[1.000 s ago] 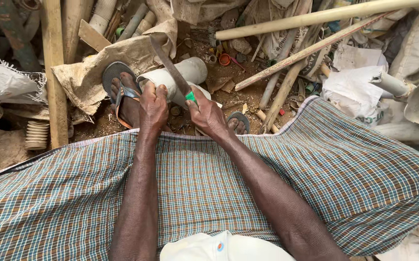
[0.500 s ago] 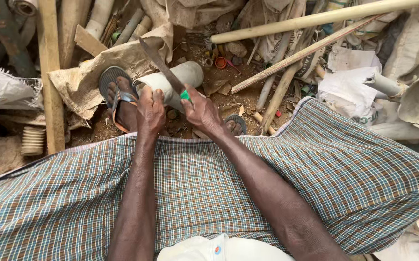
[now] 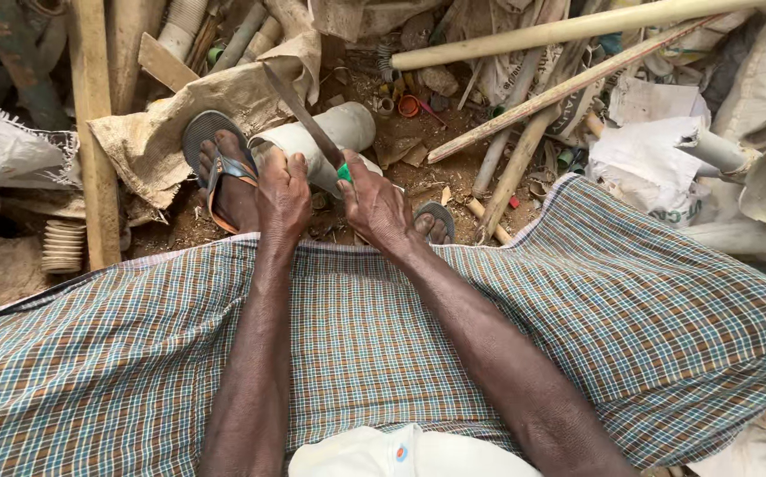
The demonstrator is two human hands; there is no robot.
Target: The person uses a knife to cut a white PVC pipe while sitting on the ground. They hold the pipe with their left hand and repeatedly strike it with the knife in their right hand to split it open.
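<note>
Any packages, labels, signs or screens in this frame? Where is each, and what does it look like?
White printed sack: right of the pipe, crumpled, dark markings along its lower edge.
Brown sack: under the pipe's left end, creased, no print visible.
Small round badge: on white cloth, bottom centre, blue and orange.
No signs or screens.

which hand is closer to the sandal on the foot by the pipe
Left. The left hand rests on the pale pipe right beside the sandal; the right hand is farther off, across the pipe.

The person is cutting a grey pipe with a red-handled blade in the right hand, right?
Not quite: the blade has a green handle, not red. The head view shows the right hand holding it against the grey pipe, which the left hand steadies.
</note>
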